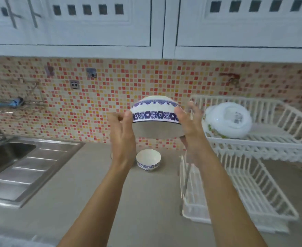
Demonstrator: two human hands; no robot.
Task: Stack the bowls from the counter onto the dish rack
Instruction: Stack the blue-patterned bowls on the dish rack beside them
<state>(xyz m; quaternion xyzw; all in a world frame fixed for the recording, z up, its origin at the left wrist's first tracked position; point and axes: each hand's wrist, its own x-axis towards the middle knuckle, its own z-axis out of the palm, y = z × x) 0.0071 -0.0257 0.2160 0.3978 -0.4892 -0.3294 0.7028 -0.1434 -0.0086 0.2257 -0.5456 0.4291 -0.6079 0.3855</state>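
Both hands hold a large white bowl with blue flower bands (155, 111) upside down in the air above the counter. My left hand (122, 134) presses its left side and my right hand (189, 125) its right side. Below it a small blue-patterned bowl (148, 159) stands upright on the counter. To the right is the white two-tier dish rack (264, 147); its upper tier holds overturned white bowls (228, 120).
A steel sink and drainboard (30, 164) lie at the left, with a tap above. The beige counter (93, 202) runs along a mosaic tile wall, and white cabinets (96, 24) hang overhead. The rack's lower tier (250, 196) holds nothing visible.
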